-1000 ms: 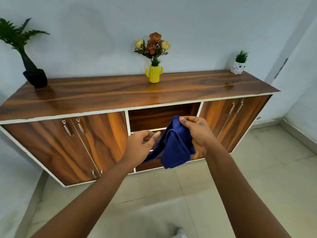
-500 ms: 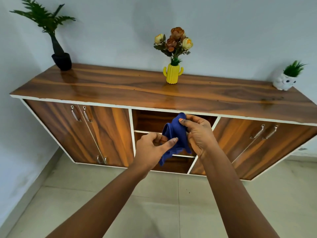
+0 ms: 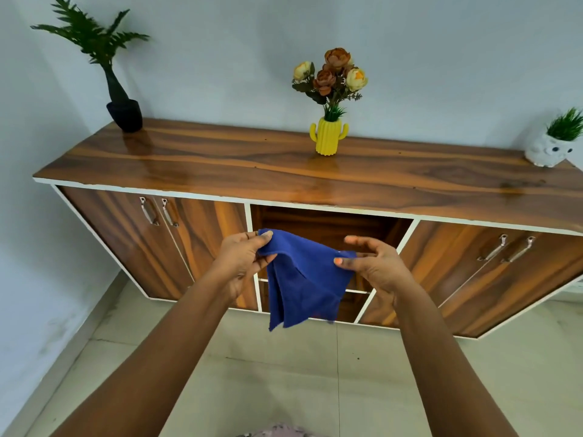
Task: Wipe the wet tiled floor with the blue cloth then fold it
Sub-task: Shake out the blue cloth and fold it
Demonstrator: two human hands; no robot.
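Observation:
A blue cloth (image 3: 303,279) hangs in the air between my two hands, in front of the sideboard's middle opening. My left hand (image 3: 243,260) pinches its upper left corner between thumb and fingers. My right hand (image 3: 372,263) pinches the upper right corner with thumb and forefinger, its other fingers spread loosely. The top edge is stretched between the hands and the rest droops in loose folds. The pale tiled floor (image 3: 284,373) lies below my forearms.
A long wooden sideboard (image 3: 284,175) stands against the wall, with closed doors left and right and open shelves in the middle. On it are a black-potted plant (image 3: 124,115), a yellow cactus vase of flowers (image 3: 328,137) and a white owl pot (image 3: 550,149).
The hands have moved apart, spreading the bunched cloth so it now hangs stretched between them. The view has shifted slightly left.

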